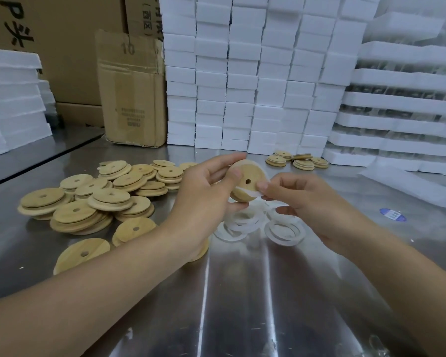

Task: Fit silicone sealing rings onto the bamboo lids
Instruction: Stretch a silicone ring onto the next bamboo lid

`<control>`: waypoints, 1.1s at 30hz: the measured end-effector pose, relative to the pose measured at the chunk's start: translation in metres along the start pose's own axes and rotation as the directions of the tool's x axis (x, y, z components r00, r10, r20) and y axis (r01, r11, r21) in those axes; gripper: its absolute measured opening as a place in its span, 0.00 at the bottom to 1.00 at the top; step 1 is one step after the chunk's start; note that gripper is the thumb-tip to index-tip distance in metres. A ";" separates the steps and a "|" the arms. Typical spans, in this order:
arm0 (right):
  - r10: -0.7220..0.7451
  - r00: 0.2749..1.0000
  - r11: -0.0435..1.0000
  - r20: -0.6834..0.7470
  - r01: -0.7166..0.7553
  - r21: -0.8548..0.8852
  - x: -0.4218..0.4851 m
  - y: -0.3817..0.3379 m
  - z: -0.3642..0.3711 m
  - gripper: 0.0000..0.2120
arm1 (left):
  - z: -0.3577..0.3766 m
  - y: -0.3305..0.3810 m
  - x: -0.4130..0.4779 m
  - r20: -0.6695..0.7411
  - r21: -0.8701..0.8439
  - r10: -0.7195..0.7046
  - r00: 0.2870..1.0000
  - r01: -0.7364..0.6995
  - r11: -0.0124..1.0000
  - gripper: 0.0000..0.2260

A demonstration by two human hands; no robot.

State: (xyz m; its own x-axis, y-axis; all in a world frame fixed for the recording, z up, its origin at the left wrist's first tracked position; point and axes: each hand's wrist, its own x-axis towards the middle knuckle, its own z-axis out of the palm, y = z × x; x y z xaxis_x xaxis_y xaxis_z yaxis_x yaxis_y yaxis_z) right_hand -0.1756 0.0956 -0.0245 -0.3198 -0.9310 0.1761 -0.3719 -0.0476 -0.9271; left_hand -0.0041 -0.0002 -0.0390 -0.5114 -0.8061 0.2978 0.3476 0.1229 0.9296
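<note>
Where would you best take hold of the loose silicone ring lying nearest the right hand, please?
Probably pinch the thin band of the silicone ring at its near right arc, coming from above: it lies flat on the steel table, and that arc looks clear of the other rings.

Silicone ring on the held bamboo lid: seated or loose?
Not seated: the silicone ring lies across the face of the bamboo lid, and the right hand pinches it.
</note>
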 end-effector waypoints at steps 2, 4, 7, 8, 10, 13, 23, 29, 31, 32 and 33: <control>-0.004 1.000 1.000 0.020 0.004 -0.003 0.001 -0.001 -0.002 0.12 | -0.001 0.002 0.000 -0.017 -0.048 -0.029 0.999 0.028 0.998 0.10; 0.009 0.999 1.000 0.052 -0.008 -0.010 0.002 -0.001 -0.004 0.13 | -0.002 0.002 0.000 -0.030 -0.079 -0.049 0.998 0.047 0.996 0.10; 0.033 0.994 0.999 0.104 -0.032 -0.020 0.002 -0.001 -0.005 0.13 | -0.004 0.000 0.000 -0.033 -0.112 -0.076 0.997 0.072 0.991 0.10; 0.036 0.994 0.999 0.107 -0.034 -0.022 0.002 -0.001 -0.006 0.13 | -0.004 -0.001 -0.001 -0.022 -0.128 -0.086 0.996 0.083 0.988 0.10; 0.036 0.994 0.999 0.100 -0.033 -0.032 0.001 -0.001 -0.007 0.18 | -0.004 -0.003 -0.001 0.010 -0.152 -0.106 0.994 0.106 0.983 0.11; 0.030 0.997 0.998 0.072 -0.026 -0.059 0.000 -0.001 -0.007 0.19 | -0.005 -0.003 0.001 0.045 -0.175 -0.113 0.993 0.119 0.977 0.11; 0.001 0.997 0.995 0.081 0.007 -0.101 -0.004 0.000 0.000 0.25 | -0.005 -0.001 0.000 0.139 -0.190 -0.061 0.988 0.087 0.978 0.12; -0.010 0.994 0.996 0.105 0.020 -0.090 -0.004 0.000 0.000 0.11 | -0.001 0.001 0.001 0.195 -0.063 -0.012 0.981 0.024 0.998 0.12; -0.020 0.993 0.997 0.114 0.029 -0.074 -0.004 -0.001 0.001 0.12 | -0.002 0.000 0.003 0.138 0.067 0.008 0.990 -0.018 0.998 0.10; -0.030 0.993 0.997 0.112 0.038 -0.065 -0.003 -0.001 0.001 0.13 | -0.003 -0.001 0.004 0.098 0.146 0.010 0.995 -0.024 0.989 0.08; -0.042 0.994 0.997 0.106 0.049 -0.061 -0.003 -0.001 0.001 0.14 | -0.004 -0.001 0.004 0.060 0.214 -0.003 0.998 -0.009 0.977 0.07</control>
State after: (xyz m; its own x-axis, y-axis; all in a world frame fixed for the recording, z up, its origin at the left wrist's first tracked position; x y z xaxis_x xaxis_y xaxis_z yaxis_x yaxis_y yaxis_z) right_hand -0.1735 0.0980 -0.0243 -0.2099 -0.9612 0.1788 -0.4393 -0.0706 -0.8956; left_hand -0.0030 -0.0064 -0.0394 -0.5585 -0.7706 0.3070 0.1762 0.2514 0.9517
